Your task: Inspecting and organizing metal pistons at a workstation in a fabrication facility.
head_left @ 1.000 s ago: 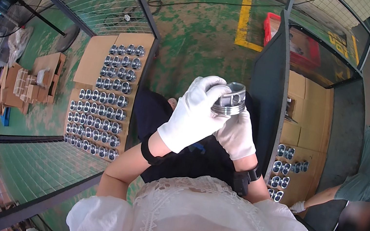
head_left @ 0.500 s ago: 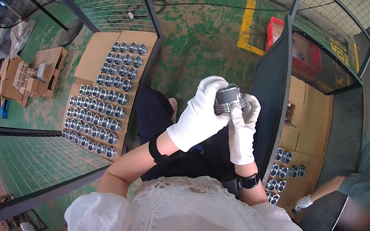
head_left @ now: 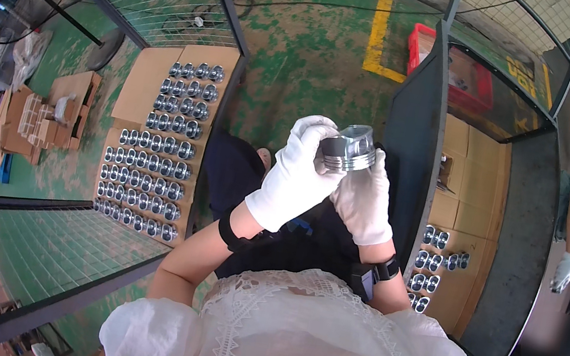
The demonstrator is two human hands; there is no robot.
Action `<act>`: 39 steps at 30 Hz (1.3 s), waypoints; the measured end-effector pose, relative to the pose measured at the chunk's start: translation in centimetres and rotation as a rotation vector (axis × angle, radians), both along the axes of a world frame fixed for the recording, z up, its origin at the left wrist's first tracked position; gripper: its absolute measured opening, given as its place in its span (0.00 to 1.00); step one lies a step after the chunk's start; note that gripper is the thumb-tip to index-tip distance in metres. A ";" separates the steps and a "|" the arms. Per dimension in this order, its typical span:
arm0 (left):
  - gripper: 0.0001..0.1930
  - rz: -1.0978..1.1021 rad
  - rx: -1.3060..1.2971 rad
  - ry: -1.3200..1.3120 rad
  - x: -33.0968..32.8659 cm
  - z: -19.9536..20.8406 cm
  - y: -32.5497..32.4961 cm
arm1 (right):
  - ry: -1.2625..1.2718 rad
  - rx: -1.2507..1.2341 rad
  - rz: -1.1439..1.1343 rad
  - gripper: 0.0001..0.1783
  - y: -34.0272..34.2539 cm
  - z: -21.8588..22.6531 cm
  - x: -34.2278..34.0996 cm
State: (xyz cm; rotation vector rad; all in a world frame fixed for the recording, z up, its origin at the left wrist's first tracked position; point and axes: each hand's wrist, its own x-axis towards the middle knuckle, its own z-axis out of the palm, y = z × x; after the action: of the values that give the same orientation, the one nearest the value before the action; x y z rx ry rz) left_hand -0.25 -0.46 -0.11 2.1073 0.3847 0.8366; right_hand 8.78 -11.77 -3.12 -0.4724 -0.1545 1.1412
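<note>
A shiny metal piston [head_left: 351, 149] is held up in front of me between both hands, its ring grooves showing along the lower edge and a dark patch on its left side. My left hand [head_left: 298, 169], in a white glove, grips the piston's left side with curled fingers. Gloved in white too, my right hand [head_left: 364, 198] closes on its right and lower side; part of those fingers is hidden behind the piston.
Many pistons [head_left: 150, 163] stand in rows on cardboard in a mesh-sided cart at left. Several more pistons [head_left: 430, 262] sit on cardboard [head_left: 455, 292] in a dark-walled bin at right. A co-worker's gloved hand [head_left: 564, 273] is beyond it. A red crate [head_left: 469, 85] stands farther back.
The piston has turned in my hands, so its shiny hollow side now shows more. The co-worker has moved away from the bin, and another person shows at far right.
</note>
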 end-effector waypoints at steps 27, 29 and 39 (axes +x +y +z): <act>0.18 0.046 -0.063 0.027 0.6 -4.3 0.7 | -1.198 -0.576 -0.736 0.38 0.6 -1.0 0.2; 0.17 0.096 -0.087 0.026 0.9 -3.5 0.5 | -0.724 -0.517 -0.530 0.38 0.6 -0.6 0.2; 0.30 0.000 0.066 -0.031 1.2 2.0 -4.1 | 0.485 0.132 -0.102 0.20 -1.3 0.7 0.3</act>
State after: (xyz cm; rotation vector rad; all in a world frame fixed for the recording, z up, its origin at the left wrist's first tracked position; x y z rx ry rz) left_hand 0.96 -4.52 1.91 2.1524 0.3453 0.8921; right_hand 9.12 -13.11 -2.38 -0.0773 0.2134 1.1067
